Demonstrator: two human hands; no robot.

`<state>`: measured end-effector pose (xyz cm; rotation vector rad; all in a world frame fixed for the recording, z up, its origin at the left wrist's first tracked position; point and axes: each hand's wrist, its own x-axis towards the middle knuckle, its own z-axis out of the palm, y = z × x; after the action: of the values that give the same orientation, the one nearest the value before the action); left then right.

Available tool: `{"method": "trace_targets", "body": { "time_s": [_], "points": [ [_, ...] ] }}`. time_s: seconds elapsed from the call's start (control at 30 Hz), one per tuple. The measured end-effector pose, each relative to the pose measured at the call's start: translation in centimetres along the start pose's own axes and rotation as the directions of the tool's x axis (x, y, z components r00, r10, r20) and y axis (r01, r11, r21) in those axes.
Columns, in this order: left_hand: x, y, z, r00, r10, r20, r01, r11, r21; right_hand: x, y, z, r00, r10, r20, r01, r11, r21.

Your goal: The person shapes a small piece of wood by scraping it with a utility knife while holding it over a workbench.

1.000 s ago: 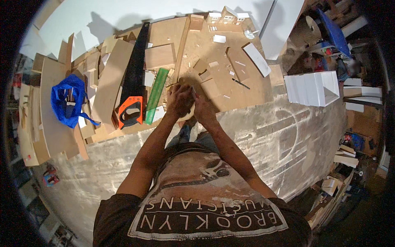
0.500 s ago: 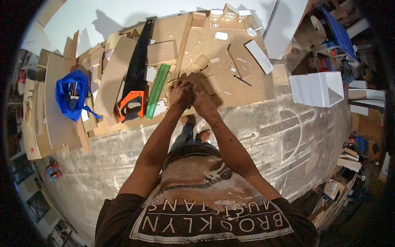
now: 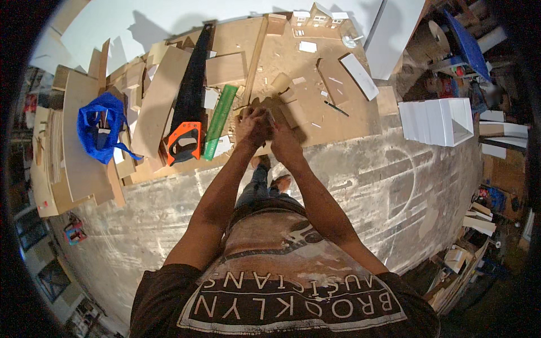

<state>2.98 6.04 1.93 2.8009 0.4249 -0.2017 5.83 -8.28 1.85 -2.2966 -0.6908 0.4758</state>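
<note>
Right now the left hand (image 3: 252,127) and right hand (image 3: 285,145) sit side by side over the near edge of a brown board (image 3: 344,125), fingers curled inward — shadow hides the gap, so I cannot tell what, if anything, they pinch. From them, a green ruler (image 3: 221,121) lies at nine o'clock, an orange-handled saw (image 3: 191,93) toward ten, a model house (image 3: 319,21) at one, a dark pen (image 3: 336,108) between two and three.

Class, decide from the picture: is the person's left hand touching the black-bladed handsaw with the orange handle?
Apart. The head view shows the left hand clear of the black-bladed, orange-handled handsaw, a flat green strip lying between them.
</note>
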Motion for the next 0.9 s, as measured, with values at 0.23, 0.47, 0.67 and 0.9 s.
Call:
{"method": "trace_targets", "body": {
  "time_s": [0.23,0.47,0.67,0.9],
  "points": [
    [-0.9,-1.2,0.6,1.000,-0.015,0.006,0.015,0.999,-0.028,-3.6,-1.3,-2.0,0.941,0.291,0.173,-0.279,0.956,-0.091],
    [-1.1,0.3,-0.1,0.992,0.055,-0.116,-0.066,0.993,-0.095,-4.1,3.8,-0.5,0.986,0.131,0.107,-0.122,0.988,-0.090],
    [-2.9,-1.7,2.1,0.856,0.108,-0.506,-0.168,0.983,-0.074,-5.4,3.0,-3.6,0.985,0.155,-0.072,-0.146,0.982,0.124],
    [-6.2,-4.2,2.8,0.757,-0.232,-0.611,0.014,0.941,-0.339,-3.8,2.7,-2.2,0.980,0.094,-0.174,-0.076,0.992,0.104]
  ]
}}
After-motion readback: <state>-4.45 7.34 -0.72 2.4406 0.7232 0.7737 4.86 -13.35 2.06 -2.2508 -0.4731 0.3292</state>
